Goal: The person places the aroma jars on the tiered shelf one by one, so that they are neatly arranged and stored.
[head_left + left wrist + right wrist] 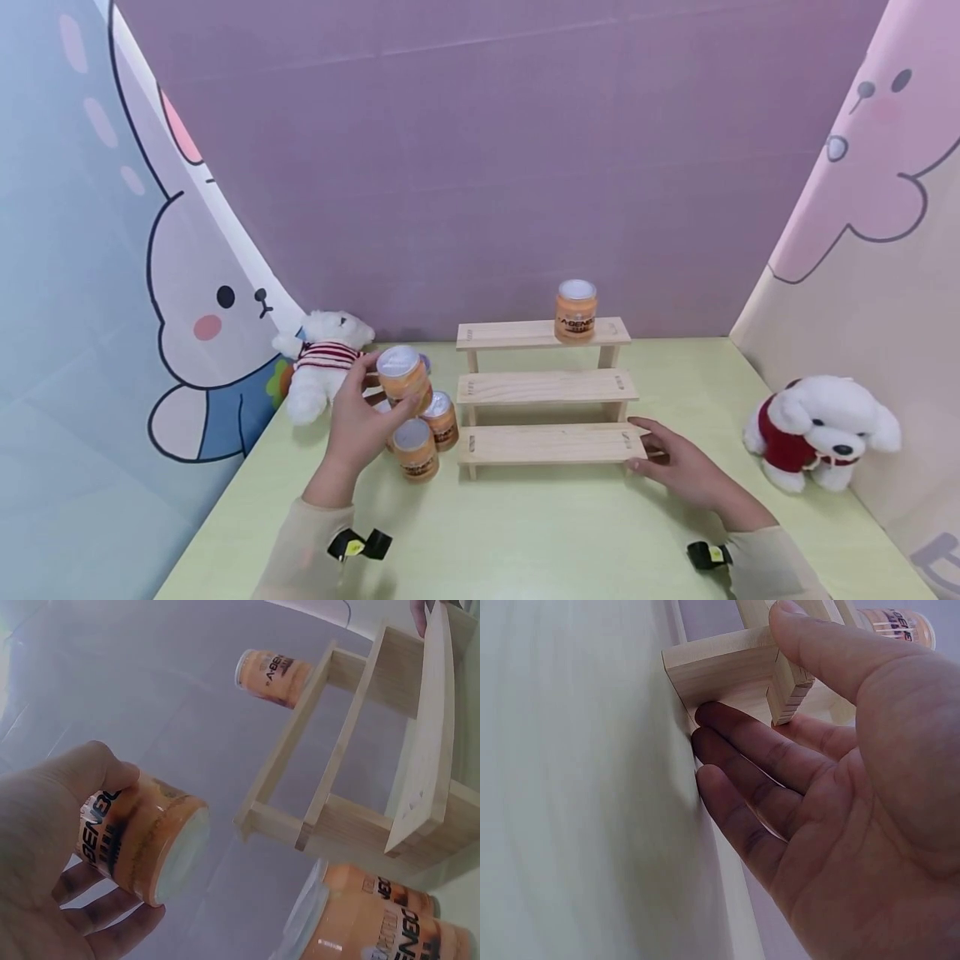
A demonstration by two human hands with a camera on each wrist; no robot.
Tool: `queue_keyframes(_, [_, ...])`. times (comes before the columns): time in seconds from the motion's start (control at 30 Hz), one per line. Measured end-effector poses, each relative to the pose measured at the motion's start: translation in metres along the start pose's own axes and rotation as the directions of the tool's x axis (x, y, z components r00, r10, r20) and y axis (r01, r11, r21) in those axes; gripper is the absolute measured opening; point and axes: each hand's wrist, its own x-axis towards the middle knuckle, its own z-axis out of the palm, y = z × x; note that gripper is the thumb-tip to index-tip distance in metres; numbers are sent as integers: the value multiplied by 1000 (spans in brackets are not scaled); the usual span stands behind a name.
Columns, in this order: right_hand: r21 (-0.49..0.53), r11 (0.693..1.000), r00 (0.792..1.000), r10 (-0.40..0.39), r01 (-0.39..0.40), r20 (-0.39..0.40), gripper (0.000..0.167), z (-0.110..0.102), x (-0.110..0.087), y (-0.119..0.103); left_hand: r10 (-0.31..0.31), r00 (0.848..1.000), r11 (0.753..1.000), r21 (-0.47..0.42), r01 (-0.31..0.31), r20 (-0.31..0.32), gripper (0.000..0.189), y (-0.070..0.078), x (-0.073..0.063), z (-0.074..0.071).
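Observation:
My left hand (pixel 363 421) grips an orange can (pixel 403 375) with a pale lid, fingers and thumb round its side. In the left wrist view, the held can (pixel 142 836) lies on its side across the picture, dark lettering showing. Just below it in the head view stand more orange cans, a front one (pixel 416 454) and one behind (pixel 441 421), with another partly hidden. My right hand (pixel 686 471) holds the right end of the lowest board of a three-step wooden shelf (pixel 547 444). Its thumb is at the board's front edge; other fingers reach beneath the board (pixel 720 664).
One orange can (pixel 576 312) stands on the top step, right of middle. A white plush toy in a striped shirt (pixel 326 358) sits at the back left. To the right is a white plush dog (pixel 821 429) in red. A purple backdrop (pixel 480 167) rises behind the table.

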Motion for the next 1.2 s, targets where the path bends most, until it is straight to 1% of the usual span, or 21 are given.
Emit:
queue_keyframes(0.13, [15, 1000, 1000, -23, 23, 2, 76, 0, -1, 0, 19, 1000, 1000, -13, -19, -6, 72, 2, 6, 7])
queue_keyframes(0.27, [24, 999, 1000, -29, 29, 2, 76, -1, -1, -1, 20, 1000, 1000, -24, -20, -6, 73, 5, 11, 13])
queue_keyframes(0.37, [26, 999, 1000, -26, 26, 2, 75, -1, -1, -1, 15, 1000, 999, -35, -15, -4, 72, 7, 15, 18])
queue_keyframes(0.5, [21, 1000, 1000, -21, 21, 3, 75, -1, -1, -1, 18, 1000, 999, -27, -18, -9, 72, 8, 20, 24])
queue_keyframes(0.67, [10, 1000, 1000, -8, 8, 2, 77, -1, 0, 0, 32, 999, 999, -35, -33, -10, 72, 11, 27, 33])
queue_keyframes(0.8, [7, 1000, 1000, -7, 7, 2, 78, 0, 0, 0, 12, 1000, 999, -45, -12, 5, 72, 14, 32, 38])
queue_keyframes(1.0, [-3, 999, 999, -38, 38, 2, 78, -1, 0, 0, -7, 1000, 999, -45, 9, 29, 71, 18, 40, 49])
queue_keyframes(1.2, [-12, 999, 999, -35, 35, 0, 78, -1, -2, 0, -9, 1000, 998, -54, 10, 22, 70, 20, 51, 62])
